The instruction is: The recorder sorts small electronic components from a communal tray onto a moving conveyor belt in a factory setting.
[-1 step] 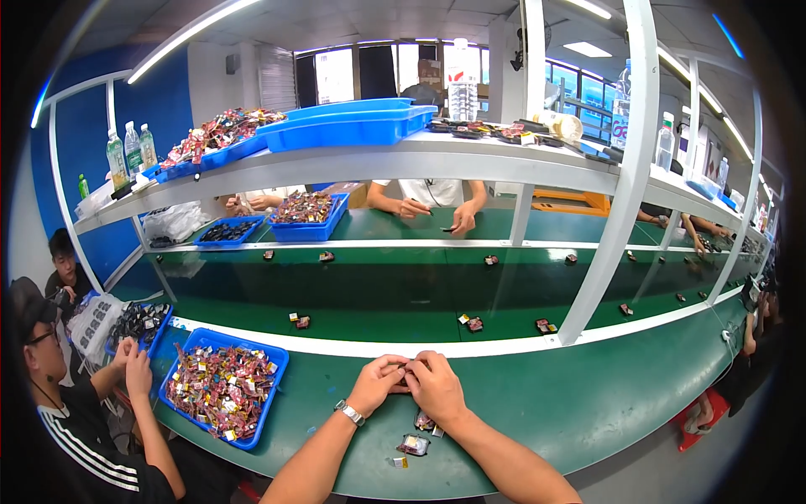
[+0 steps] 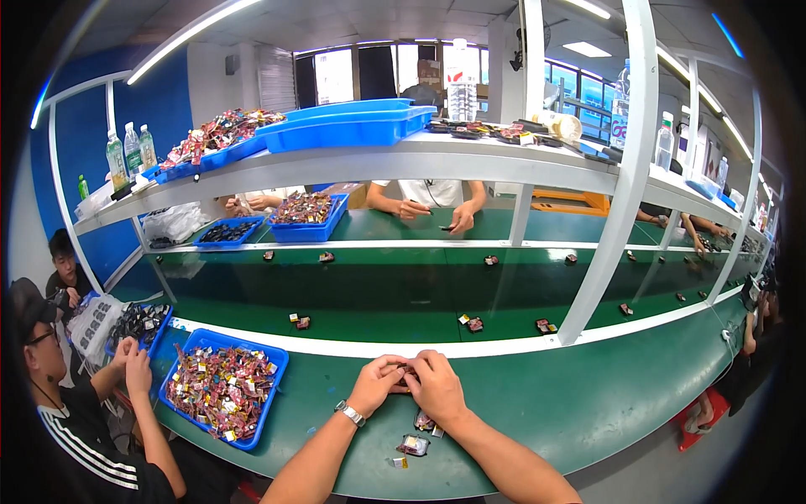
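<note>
My left hand, with a metal-band watch on its wrist, and my right hand meet over the green table. Both are closed, fingertips together around a small dark reddish electronic part, mostly covered by the fingers. Just below my right hand lies a small electronic module, partly hidden by it. Closer to me sit another module, dark-edged with a silvery face, and a small white-and-yellow piece. To the left stands a blue tray heaped with red circuit boards with white and yellow parts.
A white rail runs beyond my hands, with a green conveyor belt carrying scattered modules behind it. A white post and shelf rise above. A co-worker sits at the left; another person's hands work across the belt.
</note>
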Demonstrator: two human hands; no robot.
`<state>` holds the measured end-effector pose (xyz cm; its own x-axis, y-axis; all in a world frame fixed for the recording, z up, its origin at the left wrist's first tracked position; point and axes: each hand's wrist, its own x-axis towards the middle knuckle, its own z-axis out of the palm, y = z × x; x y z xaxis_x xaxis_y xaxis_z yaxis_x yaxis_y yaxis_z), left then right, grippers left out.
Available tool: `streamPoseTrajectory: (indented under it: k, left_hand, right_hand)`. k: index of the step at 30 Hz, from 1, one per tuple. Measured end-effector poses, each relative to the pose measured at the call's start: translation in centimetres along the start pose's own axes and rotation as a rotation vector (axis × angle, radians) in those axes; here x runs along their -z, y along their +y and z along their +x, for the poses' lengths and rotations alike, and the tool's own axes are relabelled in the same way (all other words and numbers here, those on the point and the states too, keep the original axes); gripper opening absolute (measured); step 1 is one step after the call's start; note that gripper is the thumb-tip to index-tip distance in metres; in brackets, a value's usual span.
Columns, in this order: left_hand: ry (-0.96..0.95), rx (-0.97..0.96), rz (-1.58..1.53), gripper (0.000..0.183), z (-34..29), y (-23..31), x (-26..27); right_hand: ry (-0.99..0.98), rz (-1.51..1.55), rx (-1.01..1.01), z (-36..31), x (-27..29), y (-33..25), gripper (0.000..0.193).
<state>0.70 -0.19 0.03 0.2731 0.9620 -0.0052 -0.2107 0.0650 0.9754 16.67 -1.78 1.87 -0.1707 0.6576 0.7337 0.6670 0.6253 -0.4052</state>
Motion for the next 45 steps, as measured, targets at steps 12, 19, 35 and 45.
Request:
streamPoseTrajectory:
  k: [12,19,35,45]
  left_hand:
    - [0.064,-0.171,0.251,0.022,0.6,-1.7,0.0]
    - [0.187,-0.163,0.067,0.030,0.9,-1.3,-0.1]
    - [0.158,-0.150,0.191,0.019,0.4,-1.1,-0.2]
    - [0.148,-0.174,0.195,0.020,0.4,-0.5,0.7]
  right_hand:
    - [-0.129,0.449,-0.369,-0.2,-0.7,2.5,0.022]
    - [0.046,0.359,-0.668,5.3,-3.9,10.1,0.020]
    - [0.115,-0.387,-0.698,2.5,2.1,15.5,0.063]
    - [0.218,0.152,-0.537,0.6,1.9,13.3,0.056]
